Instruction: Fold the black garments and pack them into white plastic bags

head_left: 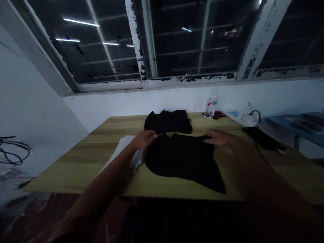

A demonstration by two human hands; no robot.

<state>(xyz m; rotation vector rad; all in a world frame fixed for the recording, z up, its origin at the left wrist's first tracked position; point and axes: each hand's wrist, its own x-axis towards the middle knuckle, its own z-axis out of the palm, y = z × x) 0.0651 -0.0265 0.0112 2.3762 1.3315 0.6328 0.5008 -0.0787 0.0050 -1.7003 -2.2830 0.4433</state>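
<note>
1. While the left hand (144,139) and the right hand (219,136) lie open at the top of a black garment (183,163), each grip is released, with no cloth pinched.
2. Fingertips of the left hand sit just at the garment's upper-left corner; those of the right hand rest on its upper-right edge.
3. The garment lies spread flat near the front of a wood-grain tabletop (76,172), between the two forearms.
4. A second black garment (168,121), bunched or folded, lies just beyond it.
5. A white sheet (124,152), paper or cloth, lies beneath the left wrist, beside the first garment.
6. Farther back on the right stand a plastic bottle (211,103) and a power strip (243,116); a dark flat device (263,138) lies nearer the right hand.
</note>
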